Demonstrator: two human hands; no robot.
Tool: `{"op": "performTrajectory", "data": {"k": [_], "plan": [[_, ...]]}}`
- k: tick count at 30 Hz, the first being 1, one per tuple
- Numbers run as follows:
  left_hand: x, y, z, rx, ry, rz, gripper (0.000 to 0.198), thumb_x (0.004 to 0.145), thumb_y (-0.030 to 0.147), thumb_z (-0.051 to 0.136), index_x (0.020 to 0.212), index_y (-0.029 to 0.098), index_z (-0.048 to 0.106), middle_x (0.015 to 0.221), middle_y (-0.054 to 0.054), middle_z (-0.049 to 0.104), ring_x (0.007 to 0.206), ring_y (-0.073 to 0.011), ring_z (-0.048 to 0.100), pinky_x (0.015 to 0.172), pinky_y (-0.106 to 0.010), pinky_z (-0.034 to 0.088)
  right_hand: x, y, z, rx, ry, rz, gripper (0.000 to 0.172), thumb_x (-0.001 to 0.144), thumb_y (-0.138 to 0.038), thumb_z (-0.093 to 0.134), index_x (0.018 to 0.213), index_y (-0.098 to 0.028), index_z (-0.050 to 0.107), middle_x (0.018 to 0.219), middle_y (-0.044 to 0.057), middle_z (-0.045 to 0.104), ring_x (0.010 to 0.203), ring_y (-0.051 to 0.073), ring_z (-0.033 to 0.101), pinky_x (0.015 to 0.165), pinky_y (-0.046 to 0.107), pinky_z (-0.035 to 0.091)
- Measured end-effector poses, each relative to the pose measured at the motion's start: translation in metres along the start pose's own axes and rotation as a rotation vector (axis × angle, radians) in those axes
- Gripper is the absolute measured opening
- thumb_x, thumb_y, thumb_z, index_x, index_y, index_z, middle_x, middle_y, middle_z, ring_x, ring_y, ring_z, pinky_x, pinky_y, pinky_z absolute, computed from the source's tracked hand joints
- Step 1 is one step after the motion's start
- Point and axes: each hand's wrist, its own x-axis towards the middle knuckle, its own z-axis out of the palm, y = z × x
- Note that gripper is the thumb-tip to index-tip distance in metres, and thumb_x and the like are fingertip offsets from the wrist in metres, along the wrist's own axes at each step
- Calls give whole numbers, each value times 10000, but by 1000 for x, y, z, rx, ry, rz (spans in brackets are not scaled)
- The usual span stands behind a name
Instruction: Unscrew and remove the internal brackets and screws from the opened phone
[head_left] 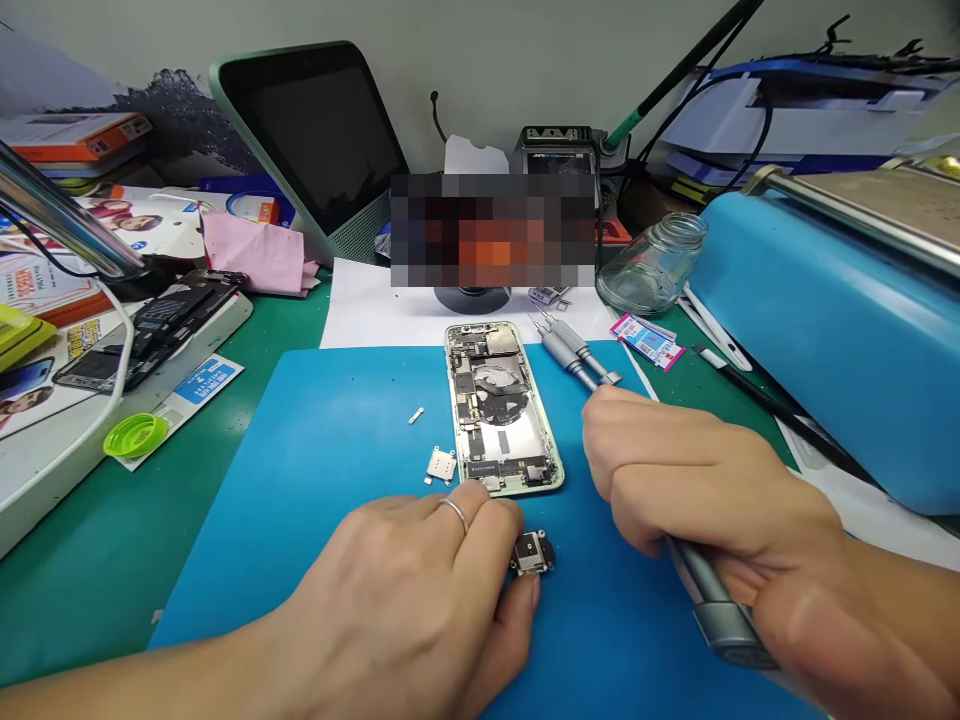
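On the blue mat, my left hand (pixel 427 570), with a ring on one finger, pinches a small black-and-silver phone part (pixel 532 552). Just beyond it lies an opened phone (pixel 504 410), its inner boards and a round dark coil area showing. To its left are a small metal plate (pixel 440 465) and a tiny metal bracket (pixel 416 415). My right hand (pixel 697 480) is closed around a grey metal tool (pixel 724 610) with a round end cap; its tip is hidden. Two knurled screwdrivers (pixel 568 348) lie close beyond my right knuckles.
A glass jar (pixel 652 265) leans at the back right, beside a large blue machine (pixel 802 340). At left, a white tray (pixel 172 350) carries phone parts, near a green cap (pixel 136 435). A tablet-like screen (pixel 315 130) stands behind. One patch at the back is pixelated.
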Motion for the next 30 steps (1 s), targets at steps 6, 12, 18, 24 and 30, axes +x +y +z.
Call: {"op": "performTrajectory", "data": {"k": [6,12,18,24,30], "plan": [[5,-7,-3,28,51,-19,88,1064,251,530,1034,215,605,782,49,655,567,-150,623,514,-311,465,4,14,-2,-188,-4,-160,594,1161,-421,108,671,-239,390,599,1,447,581,166,408,648,398,340],[17,-20,-8,45,43,-106,112,1043,279,578,1084,190,631,740,72,573,565,-126,563,533,-270,389,10,28,-14,-356,-155,-311,432,1006,-170,490,601,-255,368,580,-14,402,599,183,295,631,398,212],[36,-22,-15,-1,-37,-194,95,1028,293,631,1065,209,656,673,101,495,531,-103,481,524,-235,337,-12,39,-20,-395,-305,-324,377,953,-144,514,598,-239,431,602,-5,482,623,176,335,650,368,269],[44,-18,-13,-52,-144,-267,114,1025,312,629,1012,213,683,646,94,485,528,-108,455,516,-244,306,-11,48,-15,-364,-300,-313,355,940,-158,521,606,-233,427,599,-11,471,628,168,345,651,359,258],[45,-17,-14,-93,-217,-333,186,1043,391,609,1054,238,715,655,79,524,570,-126,497,531,-257,326,-7,49,-13,-354,-308,-331,343,928,-165,536,603,-226,447,614,-8,490,639,168,350,653,360,261]]}}
